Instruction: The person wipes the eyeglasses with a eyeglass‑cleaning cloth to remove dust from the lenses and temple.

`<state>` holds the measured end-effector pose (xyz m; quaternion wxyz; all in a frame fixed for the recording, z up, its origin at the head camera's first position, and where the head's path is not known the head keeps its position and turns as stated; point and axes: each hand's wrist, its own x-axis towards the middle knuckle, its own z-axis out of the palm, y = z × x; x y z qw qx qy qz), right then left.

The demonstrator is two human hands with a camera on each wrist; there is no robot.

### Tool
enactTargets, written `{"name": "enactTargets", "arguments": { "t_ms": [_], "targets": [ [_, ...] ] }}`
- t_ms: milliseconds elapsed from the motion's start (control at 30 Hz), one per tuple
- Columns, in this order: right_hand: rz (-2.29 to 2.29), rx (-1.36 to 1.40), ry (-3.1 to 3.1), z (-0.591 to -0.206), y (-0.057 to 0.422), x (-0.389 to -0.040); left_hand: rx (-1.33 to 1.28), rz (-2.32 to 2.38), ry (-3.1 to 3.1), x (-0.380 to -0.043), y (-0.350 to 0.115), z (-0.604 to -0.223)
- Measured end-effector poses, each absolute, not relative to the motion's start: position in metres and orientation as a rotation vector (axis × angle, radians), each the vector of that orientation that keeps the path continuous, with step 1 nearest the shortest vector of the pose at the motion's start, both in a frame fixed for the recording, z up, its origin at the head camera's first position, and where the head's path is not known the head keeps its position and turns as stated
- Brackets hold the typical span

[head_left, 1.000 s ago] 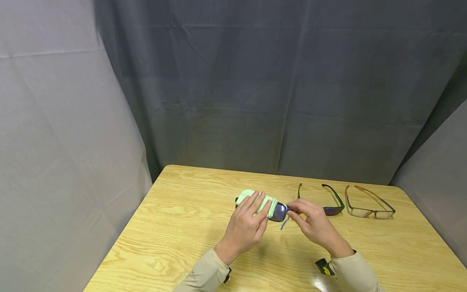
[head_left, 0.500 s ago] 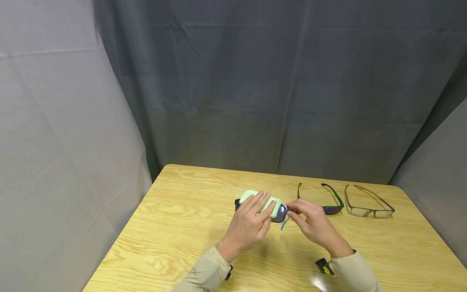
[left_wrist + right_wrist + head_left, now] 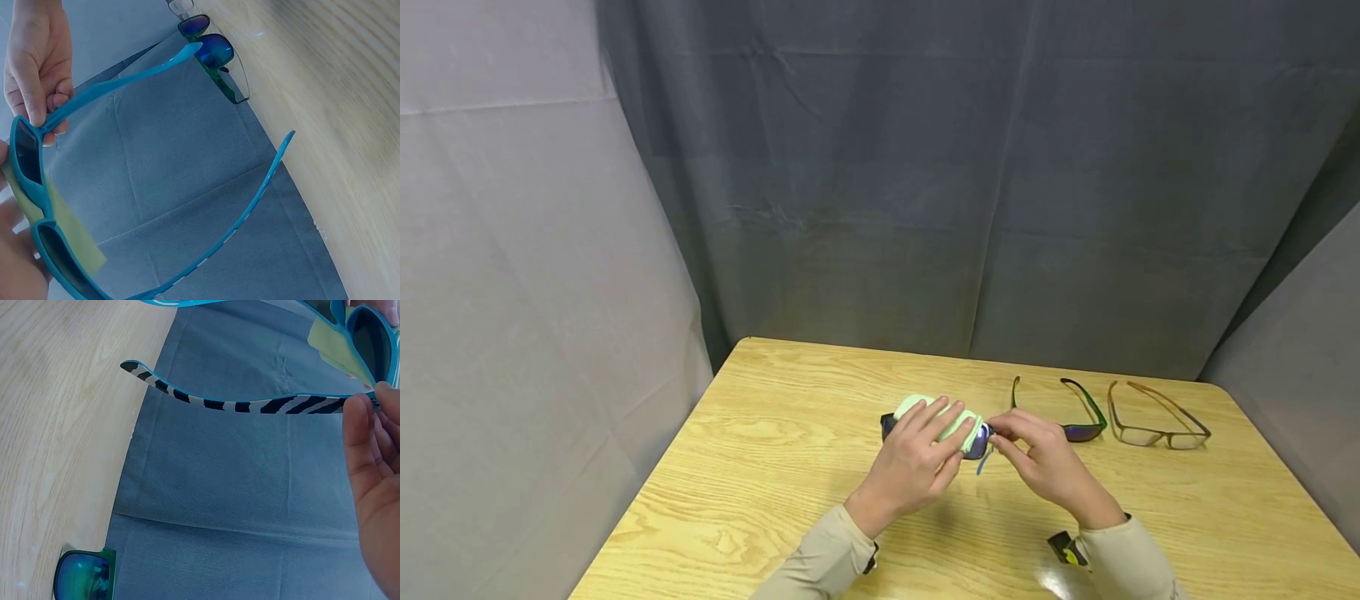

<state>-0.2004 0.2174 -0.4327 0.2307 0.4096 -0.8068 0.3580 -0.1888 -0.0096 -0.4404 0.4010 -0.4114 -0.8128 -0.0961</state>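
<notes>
Sunglasses with blue temples [image 3: 28,150] are held up over the table, lenses facing the person in the head view. My right hand [image 3: 1048,458] pinches them at the hinge beside the right-hand lens [image 3: 979,444]. A black-and-white striped temple [image 3: 250,407] extends from those fingers in the right wrist view. Across the lens fronts lies a folded light-green cloth [image 3: 913,405]. Straight fingers of my left hand [image 3: 910,471] press it against the lenses, hiding much of them. In the left wrist view, the cloth pokes out below the frame's bridge.
Green-framed sunglasses [image 3: 1082,432] stand on the wooden table [image 3: 700,483] behind my right hand, partly hidden by it. To their right are clear-lens glasses [image 3: 1150,436] with temples unfolded. A small black-and-yellow item [image 3: 1067,548] is by the right cuff. A grey curtain [image 3: 850,208] hangs behind.
My left hand and the cloth have slid a little to the right across the lenses, so more of the left-hand lens shows. My right hand has stayed at the hinge.
</notes>
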Motion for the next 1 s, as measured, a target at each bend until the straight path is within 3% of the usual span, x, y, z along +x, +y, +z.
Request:
{"name": "enactTargets", "arguments": {
  "t_ms": [1000],
  "targets": [
    [0.997,1.173,-2.138,-0.4357,0.2170,-0.2028,-1.160,-0.175,-1.975,-0.1894,-0.0113,-0.4395]
  ]
}}
